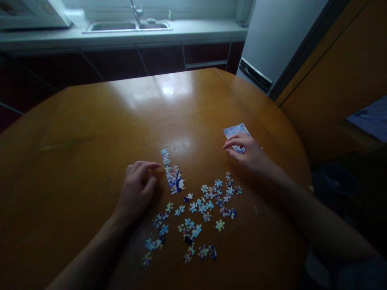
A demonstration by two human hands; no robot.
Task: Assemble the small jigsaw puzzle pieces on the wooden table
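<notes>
A joined strip of jigsaw pieces (171, 172) lies on the round wooden table (90, 133). My left hand (136, 189) rests just left of the strip, fingers loosely curled, the index finger reaching toward the strip's top, with nothing held. Several loose puzzle pieces (199, 217) are scattered nearer to me, between my arms. My right hand (249, 152) lies over a small blue printed card (237, 132) at the right, its fingertips bent down onto a joined bit of puzzle by the card's near edge. Whether those fingers grip it is unclear.
A kitchen counter with a sink (127, 26) runs along the back. A white fridge (272, 40) stands at the back right beside an orange cabinet (341, 68). The table's right edge curves close to my right arm.
</notes>
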